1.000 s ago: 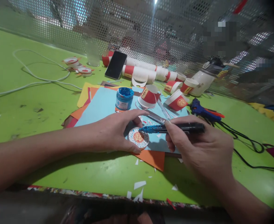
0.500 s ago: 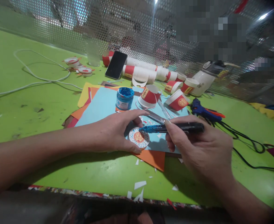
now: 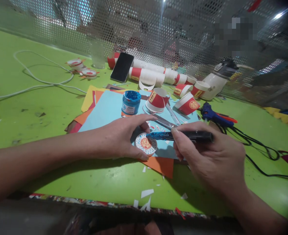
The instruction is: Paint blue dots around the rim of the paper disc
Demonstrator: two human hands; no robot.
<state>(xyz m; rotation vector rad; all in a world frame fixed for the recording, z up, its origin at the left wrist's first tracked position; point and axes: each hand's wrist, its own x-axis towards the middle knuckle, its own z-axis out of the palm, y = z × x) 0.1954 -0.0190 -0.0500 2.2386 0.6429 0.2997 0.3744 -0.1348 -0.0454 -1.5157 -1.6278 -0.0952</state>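
The round disc point(image 3: 146, 147) lay between the hands, its rim clasped by the left hand point(image 3: 118, 137), while the right hand point(image 3: 212, 156), set apart, gripped a blue-smeared marker point(image 3: 168, 136) pointing at its far side.

Cam's on the person's head, so from here I'd say it gets roughly their own view: fwd & down onto the table point(image 3: 48, 173). L hand point(image 3: 120, 135) & R hand point(image 3: 211, 156) are close to the lens, abt mid-height; view ctr falls on or nr L hand's index finger. L forearm point(image 3: 36, 161) comes in from the left edge, R forearm point(image 3: 259, 209) from the bottom rt, so the lens sits above & behind both hands. Nearer than the hands, it gets the table's front edge & a dark strip below; beyond them, it reaches a mesh panel point(image 3: 144, 29) up top. Wide view; far rt, past R hand, corners go dark. Table's far side slopes down to the rt, so cam's a bit askew to it.
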